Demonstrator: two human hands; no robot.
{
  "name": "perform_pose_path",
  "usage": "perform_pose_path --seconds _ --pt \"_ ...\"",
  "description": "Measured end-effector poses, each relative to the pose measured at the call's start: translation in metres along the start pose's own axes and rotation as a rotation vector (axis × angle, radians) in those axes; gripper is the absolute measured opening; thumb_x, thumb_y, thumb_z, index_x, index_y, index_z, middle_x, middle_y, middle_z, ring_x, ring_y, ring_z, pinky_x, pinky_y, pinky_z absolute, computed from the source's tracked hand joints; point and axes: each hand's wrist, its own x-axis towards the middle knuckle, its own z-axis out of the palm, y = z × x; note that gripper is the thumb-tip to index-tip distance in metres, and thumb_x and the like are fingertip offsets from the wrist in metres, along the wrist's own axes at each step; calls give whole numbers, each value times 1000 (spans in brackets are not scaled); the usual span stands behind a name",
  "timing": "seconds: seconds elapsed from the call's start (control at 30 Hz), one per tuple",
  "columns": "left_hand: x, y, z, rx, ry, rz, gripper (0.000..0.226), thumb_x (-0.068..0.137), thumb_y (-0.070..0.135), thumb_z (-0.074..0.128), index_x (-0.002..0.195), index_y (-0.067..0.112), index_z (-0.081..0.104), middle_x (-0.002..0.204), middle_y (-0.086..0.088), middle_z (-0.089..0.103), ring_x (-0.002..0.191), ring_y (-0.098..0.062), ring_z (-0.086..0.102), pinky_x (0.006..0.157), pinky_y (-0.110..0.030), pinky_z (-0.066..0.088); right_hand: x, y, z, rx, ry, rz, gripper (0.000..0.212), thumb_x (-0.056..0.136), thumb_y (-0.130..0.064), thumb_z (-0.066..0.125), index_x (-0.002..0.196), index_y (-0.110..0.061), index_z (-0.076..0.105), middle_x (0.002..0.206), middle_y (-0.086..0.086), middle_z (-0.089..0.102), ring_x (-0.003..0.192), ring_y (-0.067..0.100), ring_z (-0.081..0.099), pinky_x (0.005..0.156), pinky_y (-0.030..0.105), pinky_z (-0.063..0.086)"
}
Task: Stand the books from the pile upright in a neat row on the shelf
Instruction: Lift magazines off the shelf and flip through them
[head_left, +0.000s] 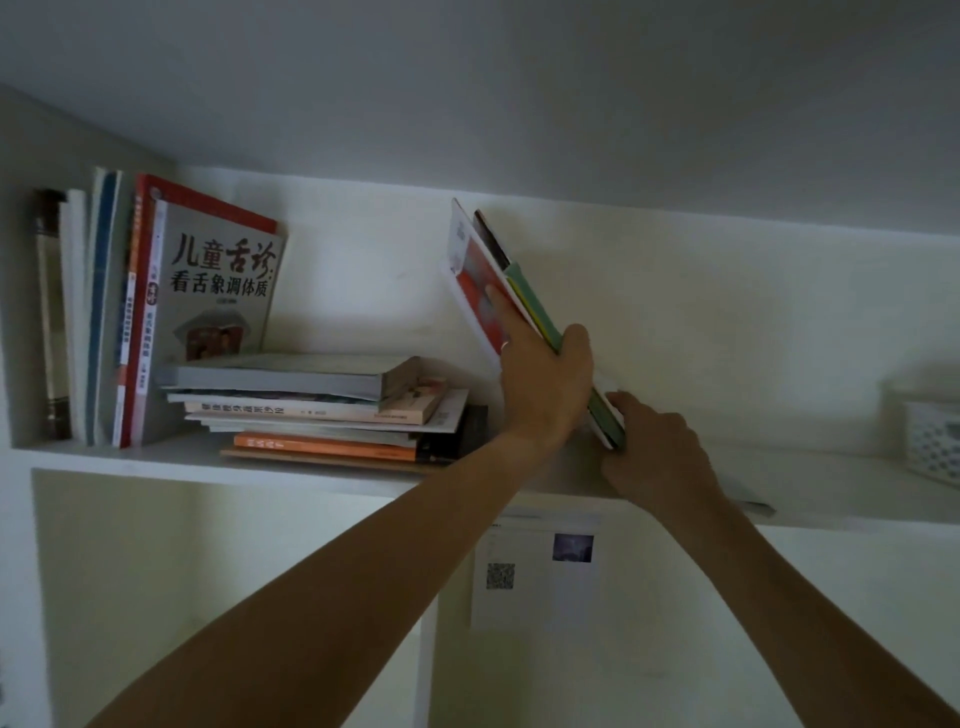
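Gripping a tilted handful of thin books between two hands on the white shelf.

Head view: the left hand clasps the leaning handful partway up, one finger laid straight along the red-and-white front cover, thumb curled round the green-edged back. The right hand has its fingers curled at the lower end of the same handful, just above the shelf board; whether they pinch it or only steady it I cannot tell. The books slant top-left, apart from the flat pile of mixed paperbacks lying to their left. Beyond the pile, a row of upright books stands against the shelf's left wall, fronted by a grey-covered volume with black Chinese lettering. A white perforated basket sits at far right.
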Motion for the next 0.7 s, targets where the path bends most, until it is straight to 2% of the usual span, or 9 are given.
perform_pose_path --seconds 0.1,0.2,0.3,0.4,0.5,0.53,0.57,0.63,0.7 --pt "5 18 6 70 -5 124 89 91 31 57 163 27 5 91 -14 68 61 -13 64 52 -25 55 -1 -7 0 149 216 -96 38 97 -31 61 134 -23 55 87 6 69 66 23 61 60 31 50" --pt "12 38 14 159 -39 184 93 83 39 61 160 26 10 96 -18 68 68 -23 65 59 -29 55 2 -14 -4 442 337 -108 21 94 -24 71 109 -17 59 67 -8 57 54 8 54 46 14 39" --pt "13 43 17 237 -103 144 114 79 39 71 158 37 -11 120 -19 60 96 -36 64 82 -45 58 0 -15 -1 689 337 11 28 88 -16 74 113 -13 61 79 -3 64 64 9 60 49 13 40" --pt "17 40 13 325 -150 103 121 72 44 70 156 42 -17 127 -19 57 101 -41 63 89 -53 58 0 -11 -3 813 82 -30 57 84 -17 80 132 -26 52 105 -6 65 88 11 64 70 27 50" --pt "16 35 9 324 -139 139 108 72 47 58 156 46 -9 121 -27 61 91 -44 66 81 -56 61 0 4 -15 505 -169 -144 88 81 -24 82 145 -51 28 121 -11 62 107 18 64 84 31 54" --pt "14 34 9 310 -129 149 103 73 46 56 156 47 -6 121 -29 61 88 -43 66 80 -56 61 -2 10 -18 377 -251 -108 99 81 -30 82 147 -58 13 130 -12 58 114 21 61 89 32 53" --pt "13 33 8 295 -115 153 101 75 45 55 155 50 -6 120 -29 62 87 -43 66 80 -56 60 -3 14 -20 280 -308 -26 107 81 -37 80 153 -56 3 139 -7 54 118 24 59 93 34 52" --pt "10 32 9 275 -87 139 100 78 44 56 154 51 -7 118 -26 63 86 -41 66 82 -55 60 -5 20 -15 162 -290 165 98 86 -37 73 160 -43 9 136 8 58 112 29 61 91 35 53" --pt "10 31 12 240 -57 117 102 79 44 61 156 49 -7 117 -21 63 89 -39 66 83 -52 60 -4 22 -6 140 -128 203 71 87 -28 68 151 -28 37 117 13 64 96 32 64 83 39 57"
